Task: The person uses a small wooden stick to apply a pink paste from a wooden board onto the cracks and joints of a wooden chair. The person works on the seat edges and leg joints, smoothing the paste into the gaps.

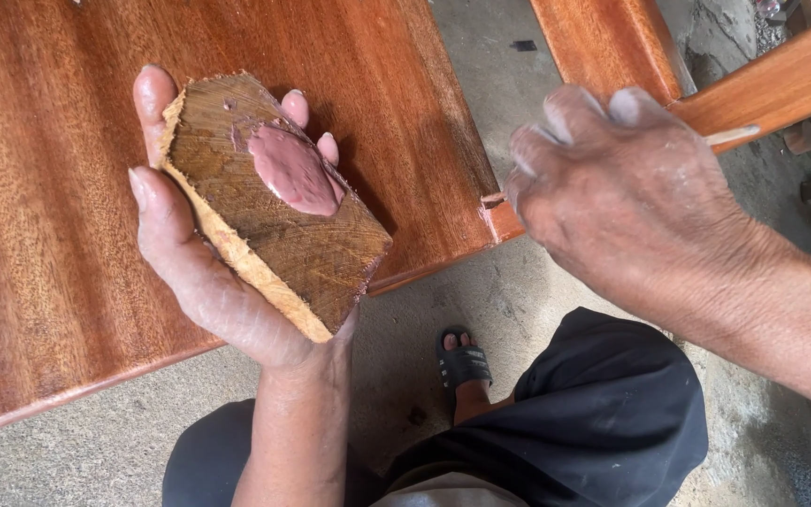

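Two hands, left hand (208,272) gripping wood block (274,202)

A black sandal (463,361) on a foot rests on the grey concrete floor (518,310), below and between the hands. Black shorts (603,413) cover the knees, under the right hand.

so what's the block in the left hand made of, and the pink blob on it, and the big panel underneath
Block: rough unfinished wood, saw marks, pale raw edge. Blob: smooth pinkish paste, probably wood filler. Panel: reddish-brown wood with visible grain and a slight sheen, likely sanded or sealed.
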